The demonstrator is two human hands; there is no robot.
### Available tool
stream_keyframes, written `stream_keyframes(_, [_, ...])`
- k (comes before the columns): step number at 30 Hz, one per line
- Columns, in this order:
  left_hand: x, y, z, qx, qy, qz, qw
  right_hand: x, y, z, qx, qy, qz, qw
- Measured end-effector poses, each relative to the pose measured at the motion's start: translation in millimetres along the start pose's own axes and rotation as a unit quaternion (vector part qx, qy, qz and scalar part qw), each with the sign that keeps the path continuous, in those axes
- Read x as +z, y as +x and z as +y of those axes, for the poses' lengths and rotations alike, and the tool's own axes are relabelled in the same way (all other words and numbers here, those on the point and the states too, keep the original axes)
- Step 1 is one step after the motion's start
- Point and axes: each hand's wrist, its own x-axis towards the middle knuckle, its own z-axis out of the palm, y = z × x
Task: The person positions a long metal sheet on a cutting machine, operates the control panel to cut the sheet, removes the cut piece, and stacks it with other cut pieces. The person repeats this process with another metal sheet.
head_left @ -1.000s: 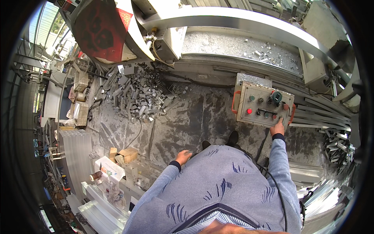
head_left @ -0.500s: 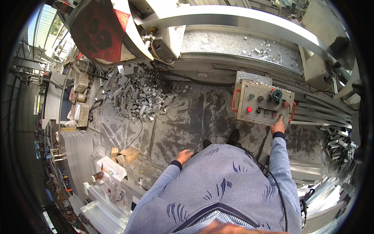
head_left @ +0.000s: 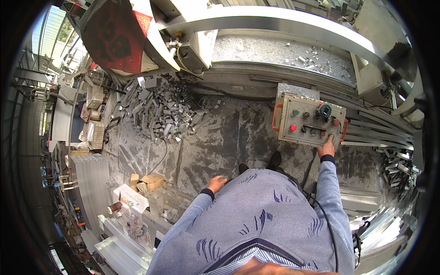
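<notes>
My right hand reaches to the lower right corner of a pale control box, one finger stretched out and touching the panel over a button. The other fingers look bent, and nothing is held. On the panel are a lit red button, several other buttons and knobs, and a larger dark green round knob. Orange-red handles stand at its sides. Beside the patterned grey apron, my left hand hangs in the air, fingers loosely extended with nothing in them.
A long shiny metal profile crosses the machine in front, its bed strewn with chips. Cut metal offcuts heap on the floor at left. Long bars lie right of the box. A cable hangs along my right side.
</notes>
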Motion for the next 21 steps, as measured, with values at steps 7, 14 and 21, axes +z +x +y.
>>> stream_keyframes(7, [1.3, 32.9, -41.8, 0.057, 0.072, 0.002, 0.996, 0.7, 1.9, 5.1, -0.004, -0.008, -0.010, 1.000])
stream_keyframes(14, [11.9, 79.6, -107.0, 0.183, 0.100, 0.010, 0.978, -16.4, -2.0, 1.8, 0.001, -0.011, -0.047, 0.999])
stream_keyframes(21, [8.0, 83.1, -100.6, 0.147, 0.100, -0.003, 0.984, -20.2, -6.3, -0.1, 0.011, -0.003, -0.047, 0.999])
